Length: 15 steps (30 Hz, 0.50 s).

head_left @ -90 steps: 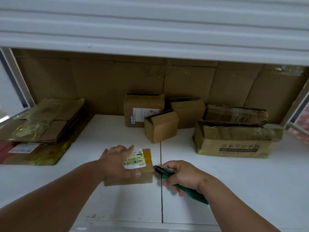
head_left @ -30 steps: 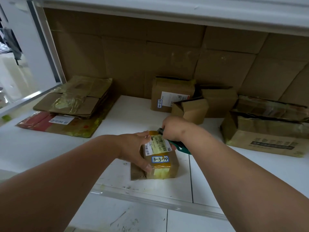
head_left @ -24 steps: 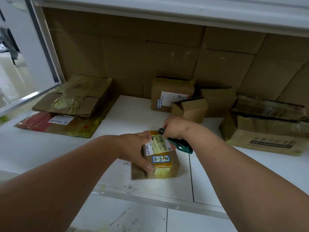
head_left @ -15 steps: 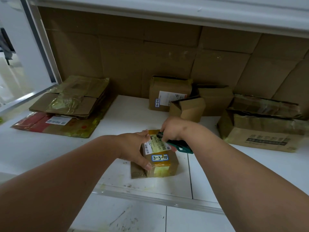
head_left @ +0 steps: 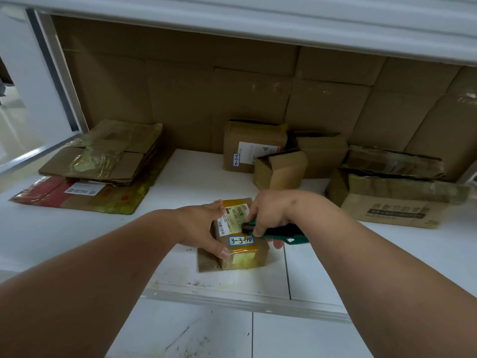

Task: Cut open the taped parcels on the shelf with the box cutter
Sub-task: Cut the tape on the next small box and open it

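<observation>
Drawing nearer along the parcel (head_left: 238, 236), the right grip (head_left: 268, 213), curled round the box cutter (head_left: 284, 232), has cut toward the label's near end; left grip (head_left: 204, 228) clamps its side, on the shelf (head_left: 180, 182).

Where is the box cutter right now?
In the head view, centre-right: the right hand grips the box cutter on the parcel, which the left hand steadies.
</observation>
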### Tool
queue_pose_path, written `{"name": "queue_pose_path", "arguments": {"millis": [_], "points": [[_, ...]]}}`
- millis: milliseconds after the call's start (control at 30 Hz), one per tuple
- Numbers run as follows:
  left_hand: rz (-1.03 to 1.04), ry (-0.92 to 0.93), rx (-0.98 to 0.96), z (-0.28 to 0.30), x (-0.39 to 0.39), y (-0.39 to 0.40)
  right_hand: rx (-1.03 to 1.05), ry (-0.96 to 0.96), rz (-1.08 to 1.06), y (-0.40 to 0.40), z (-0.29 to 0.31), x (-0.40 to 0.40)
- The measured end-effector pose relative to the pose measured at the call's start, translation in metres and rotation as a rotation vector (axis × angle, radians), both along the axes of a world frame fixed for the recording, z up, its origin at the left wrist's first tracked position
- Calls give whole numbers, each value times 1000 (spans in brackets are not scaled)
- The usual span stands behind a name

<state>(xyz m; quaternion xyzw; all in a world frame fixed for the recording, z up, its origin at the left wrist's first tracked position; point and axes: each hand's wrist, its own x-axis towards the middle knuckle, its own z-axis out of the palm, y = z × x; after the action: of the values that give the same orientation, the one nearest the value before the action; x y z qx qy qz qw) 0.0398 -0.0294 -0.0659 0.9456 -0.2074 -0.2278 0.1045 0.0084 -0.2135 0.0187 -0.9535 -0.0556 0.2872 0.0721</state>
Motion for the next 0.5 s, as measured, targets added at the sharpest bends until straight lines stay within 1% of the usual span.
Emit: {"name": "queue_pose_path", "arguments": {"millis": [67,200,267,400,500], "points": [[-2,-15,23,2,-2,-1,17,23,17,-4,2,-9],[-20,-34,86,6,-7,-4,4,-45,79,-10,5,-25],[-19,-45,114,8,-9,-5,8,-32,89,-14,7,-30],[-3,-93,161,5,-13,-7,154,47,-36,-27,4,-36],[16,-124,200,4,-17,-9,195,45,-58,-35,2,-42]]}}
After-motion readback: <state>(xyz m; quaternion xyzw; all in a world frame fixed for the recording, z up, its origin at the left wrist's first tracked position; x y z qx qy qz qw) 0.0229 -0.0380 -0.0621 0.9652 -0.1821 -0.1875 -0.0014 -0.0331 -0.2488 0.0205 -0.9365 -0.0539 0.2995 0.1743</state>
